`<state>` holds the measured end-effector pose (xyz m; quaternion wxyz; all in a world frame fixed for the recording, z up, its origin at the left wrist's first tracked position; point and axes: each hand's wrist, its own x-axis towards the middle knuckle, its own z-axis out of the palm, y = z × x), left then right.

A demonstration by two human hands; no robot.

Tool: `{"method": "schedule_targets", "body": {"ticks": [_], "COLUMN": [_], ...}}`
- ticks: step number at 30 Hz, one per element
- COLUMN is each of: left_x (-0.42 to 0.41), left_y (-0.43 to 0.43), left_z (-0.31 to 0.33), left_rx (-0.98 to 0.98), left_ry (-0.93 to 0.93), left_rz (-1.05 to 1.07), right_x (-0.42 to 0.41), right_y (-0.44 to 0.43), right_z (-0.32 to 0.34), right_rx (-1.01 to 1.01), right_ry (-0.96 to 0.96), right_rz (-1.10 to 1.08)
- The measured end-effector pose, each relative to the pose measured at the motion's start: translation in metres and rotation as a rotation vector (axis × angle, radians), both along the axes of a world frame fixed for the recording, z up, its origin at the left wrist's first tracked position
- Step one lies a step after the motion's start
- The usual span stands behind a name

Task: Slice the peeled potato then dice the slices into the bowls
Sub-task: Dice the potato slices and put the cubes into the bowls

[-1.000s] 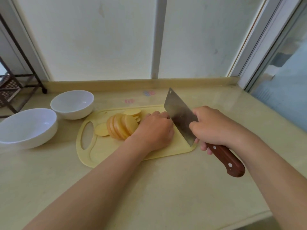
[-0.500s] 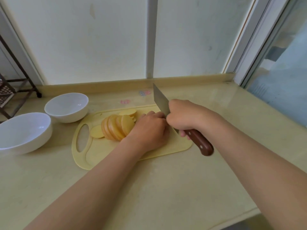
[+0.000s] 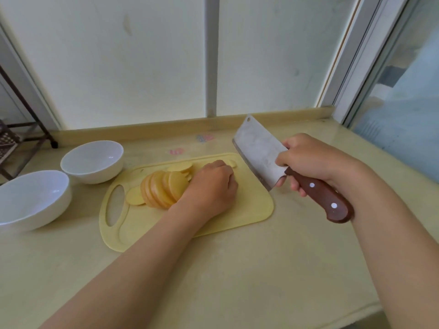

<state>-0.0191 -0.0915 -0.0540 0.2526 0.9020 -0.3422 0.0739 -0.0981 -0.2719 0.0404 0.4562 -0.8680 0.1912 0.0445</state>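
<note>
Right hand (image 3: 306,160): grips the cleaver (image 3: 259,153) by its brown riveted handle, fingers wrapped underneath, thumb and forefinger pinching the heel of the blade. Holds the blade slanted, cutting edge turned toward the left hand (image 3: 211,186), far corner with its hanging hole pointing at the back wall. Hangs over the right end of the yellow cutting board (image 3: 251,205), seemingly off its surface and apart from the other hand.

Left hand: rests knuckles-up on the middle of the board, fingers curled under. Hides whatever lies beneath the palm, so cannot tell whether anything is gripped. Butts against the right end of the potato slices (image 3: 161,188).

Potato slices: lean on one another in a fanned row on the board, just left of the left hand. Flanked by one flat slice (image 3: 135,195) at the row's left end, beside the board's oval handle slot (image 3: 115,205). Backed by a few more flat rounds behind the row. Joined by a pale bit (image 3: 231,163) showing just past the curled fingers.

Small white bowl (image 3: 92,160): stands on the beige counter (image 3: 213,269), left of the board's far corner.

Large white bowl (image 3: 31,198): sits nearer and further left, just beside the small one, cut off by the frame edge.

Counter: carries board and bowls, with two small coloured stickers (image 3: 177,151) near its back edge.

Dark metal rack (image 3: 14,138): stands at the far left, beyond the counter's end.
</note>
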Motion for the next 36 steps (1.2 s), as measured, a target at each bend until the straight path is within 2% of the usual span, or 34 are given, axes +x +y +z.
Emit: {"method": "schedule_targets", "body": {"ticks": [6,14,16,19,21,22,23,24,26,28,33,36], "left_x": [0.005,0.003,0.003,0.003,0.003,0.003,0.004,0.007,0.014,0.018,0.024,0.027], "left_y": [-0.001,-0.007,-0.009,-0.009,-0.011,-0.014,-0.015,-0.016,-0.018,-0.022,-0.027,-0.023], "left_z": [0.01,0.02,0.023,0.028,0.036,0.04,0.042,0.043,0.04,0.037,0.037,0.041], "left_rx": [-0.084,0.116,0.101,-0.225,-0.543,-0.632,-0.625,-0.502,-0.119,0.154,0.392,0.436], "left_ry": [0.109,0.145,0.152,0.249,0.486,0.584,0.616,0.566,0.417,0.349,0.22,0.178], "left_rz": [0.161,0.135,0.134,0.259,0.302,0.31,0.309,0.303,0.278,0.21,0.035,-0.006], "right_x": [0.009,0.015,0.013,0.01,0.008,0.007,0.007,0.007,0.007,0.007,0.007,0.008], "right_y": [-0.02,-0.03,-0.032,-0.032,-0.032,-0.031,-0.031,-0.03,-0.03,-0.031,-0.033,-0.032], "right_z": [-0.025,-0.037,-0.036,-0.035,-0.035,-0.035,-0.035,-0.034,-0.034,-0.034,-0.036,-0.036], "right_rx": [0.177,0.293,0.349,0.43,0.484,0.51,0.531,0.545,0.56,0.56,0.566,0.565], "right_ry": [-0.048,-0.147,-0.171,-0.191,-0.217,-0.23,-0.242,-0.254,-0.271,-0.276,-0.275,-0.268], "right_rz": [-0.008,-0.021,-0.016,-0.003,-0.003,-0.006,-0.008,-0.011,-0.028,-0.04,-0.064,-0.052]}}
